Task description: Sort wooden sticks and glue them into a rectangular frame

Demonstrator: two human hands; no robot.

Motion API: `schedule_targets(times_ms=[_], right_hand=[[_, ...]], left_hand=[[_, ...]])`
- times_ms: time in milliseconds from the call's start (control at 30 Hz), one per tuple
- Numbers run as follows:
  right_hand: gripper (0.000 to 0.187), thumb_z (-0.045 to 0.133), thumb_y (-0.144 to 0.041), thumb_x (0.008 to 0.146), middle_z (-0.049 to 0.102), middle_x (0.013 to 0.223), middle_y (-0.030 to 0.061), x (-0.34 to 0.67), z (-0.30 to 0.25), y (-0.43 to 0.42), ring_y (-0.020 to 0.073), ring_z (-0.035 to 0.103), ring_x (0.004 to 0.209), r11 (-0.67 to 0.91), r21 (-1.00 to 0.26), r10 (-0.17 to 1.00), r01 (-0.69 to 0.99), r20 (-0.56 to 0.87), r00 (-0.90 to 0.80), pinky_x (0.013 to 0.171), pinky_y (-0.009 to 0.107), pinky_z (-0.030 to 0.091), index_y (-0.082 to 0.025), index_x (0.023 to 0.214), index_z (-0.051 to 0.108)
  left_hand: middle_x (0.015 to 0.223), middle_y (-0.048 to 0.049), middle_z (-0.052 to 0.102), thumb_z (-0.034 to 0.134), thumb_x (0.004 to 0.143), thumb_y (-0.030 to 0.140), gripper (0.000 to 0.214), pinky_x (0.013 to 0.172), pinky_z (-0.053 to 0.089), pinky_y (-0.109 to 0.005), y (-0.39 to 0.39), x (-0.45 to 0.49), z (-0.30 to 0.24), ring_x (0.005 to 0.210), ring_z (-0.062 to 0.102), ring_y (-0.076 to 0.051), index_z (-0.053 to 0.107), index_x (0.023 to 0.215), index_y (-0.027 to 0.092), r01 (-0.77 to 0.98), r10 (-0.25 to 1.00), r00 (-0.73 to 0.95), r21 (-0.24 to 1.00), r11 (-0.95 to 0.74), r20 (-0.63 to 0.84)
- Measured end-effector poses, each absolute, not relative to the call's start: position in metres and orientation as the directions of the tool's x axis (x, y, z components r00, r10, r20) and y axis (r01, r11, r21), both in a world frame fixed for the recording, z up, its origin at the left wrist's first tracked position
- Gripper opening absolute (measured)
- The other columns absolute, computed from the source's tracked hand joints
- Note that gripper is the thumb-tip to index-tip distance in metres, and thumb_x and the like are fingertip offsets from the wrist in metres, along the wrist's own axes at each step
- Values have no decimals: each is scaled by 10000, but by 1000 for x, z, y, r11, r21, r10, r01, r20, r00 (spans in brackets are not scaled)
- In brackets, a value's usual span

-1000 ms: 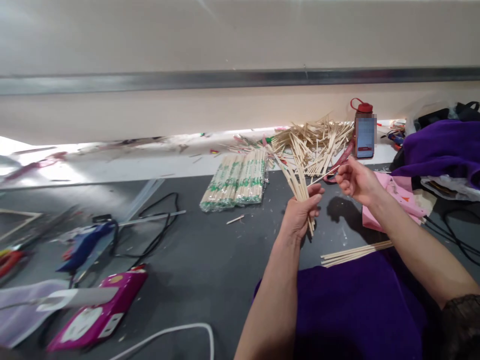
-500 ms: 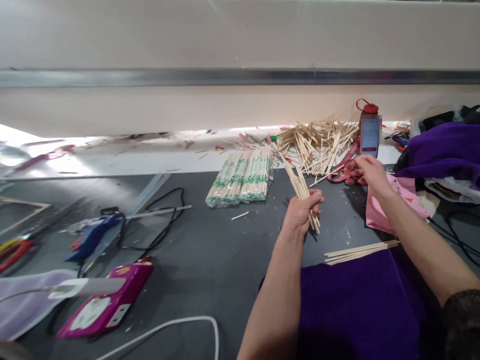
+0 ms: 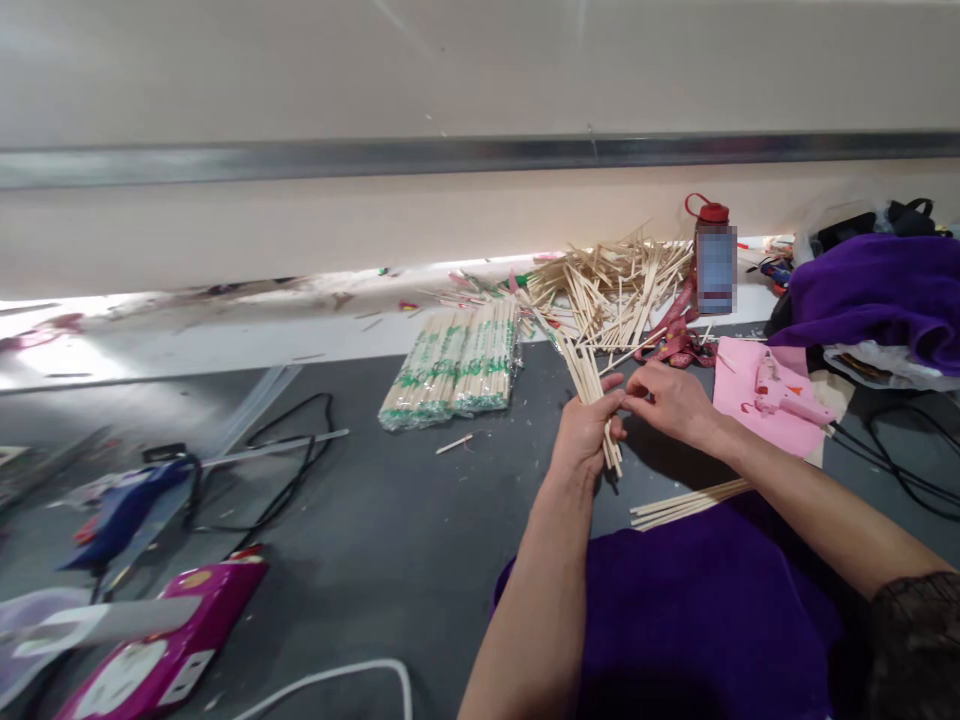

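A loose bundle of thin wooden sticks (image 3: 579,362) is gripped in my left hand (image 3: 589,430), fanned a little at the top and pointing away from me. Close beside it, my right hand (image 3: 667,400) has its fingertips pinched together at the left thumb; whatever they pinch, if anything, is too small to make out. Beyond both hands spreads a big heap of loose wooden sticks (image 3: 600,290). Several more sticks (image 3: 682,505) lie near me at the edge of a purple cloth (image 3: 675,610).
Plastic-wrapped stick packs (image 3: 454,365) lie left of my hands. A red-capped bottle (image 3: 712,213) stands behind a red patterned strap (image 3: 675,340). On the right are a pink glue gun (image 3: 787,395) and a purple garment (image 3: 877,295). A magenta power strip (image 3: 172,640) and cables occupy the left.
My right hand has come left and toward me, from beside the strap to my left hand. My left hand still holds the sticks. The camera view has shifted slightly right.
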State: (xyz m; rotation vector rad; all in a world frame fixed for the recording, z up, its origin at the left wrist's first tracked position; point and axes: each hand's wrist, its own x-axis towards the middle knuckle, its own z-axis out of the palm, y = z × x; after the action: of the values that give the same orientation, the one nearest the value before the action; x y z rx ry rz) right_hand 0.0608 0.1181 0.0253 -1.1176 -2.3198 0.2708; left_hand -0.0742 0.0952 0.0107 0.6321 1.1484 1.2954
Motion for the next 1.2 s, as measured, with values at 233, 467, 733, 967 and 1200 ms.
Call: schedule_targets(times_ms=[233, 467, 733, 967, 1200], right_hand=[[230, 483, -254, 894, 622, 837, 45, 78, 34, 117, 131, 535, 689, 680, -274, 730, 680, 331, -597, 561, 244, 299, -183, 791, 676], [180, 504, -226, 835, 641, 821, 33, 134, 52, 162, 140, 558, 712, 484, -246, 849, 840, 363, -383, 610, 244, 337, -189, 753, 660], [239, 504, -197, 810, 691, 960, 122, 207, 59, 225, 212, 625, 827, 40, 36, 991, 999, 124, -44, 630, 267, 384, -186, 895, 728], [246, 509, -229, 824, 706, 943, 140, 219, 50, 236, 229, 643, 858, -29, 32, 992, 999, 122, 25, 666, 281, 415, -169, 921, 727], [167, 562, -228, 770, 701, 812, 59, 172, 60, 202, 166, 604, 719, 167, -439, 973, 883, 217, -77, 620, 250, 400, -175, 811, 715]], left_hand=[[480, 54, 567, 715, 614, 242, 463, 325, 332, -191, 93, -65, 13, 292, 430, -62, 624, 1038, 81, -313, 951, -72, 912, 265, -301], [628, -29, 689, 681, 663, 192, 349, 318, 302, -177, 89, -63, 19, 301, 423, -41, 603, 988, 96, -286, 944, -30, 907, 308, -329], [609, -12, 667, 703, 648, 227, 355, 323, 301, -176, 93, -67, 16, 306, 423, -42, 607, 967, 101, -292, 946, -43, 910, 295, -321], [568, 51, 572, 694, 697, 267, 393, 402, 420, -200, 93, -69, 18, 354, 415, -43, 584, 1041, 112, -431, 950, 34, 853, 295, -311], [779, -73, 698, 618, 741, 126, 294, 556, 539, -279, 91, -71, 21, 584, 654, -149, 601, 1034, 115, -475, 912, 159, 780, 406, -378]])
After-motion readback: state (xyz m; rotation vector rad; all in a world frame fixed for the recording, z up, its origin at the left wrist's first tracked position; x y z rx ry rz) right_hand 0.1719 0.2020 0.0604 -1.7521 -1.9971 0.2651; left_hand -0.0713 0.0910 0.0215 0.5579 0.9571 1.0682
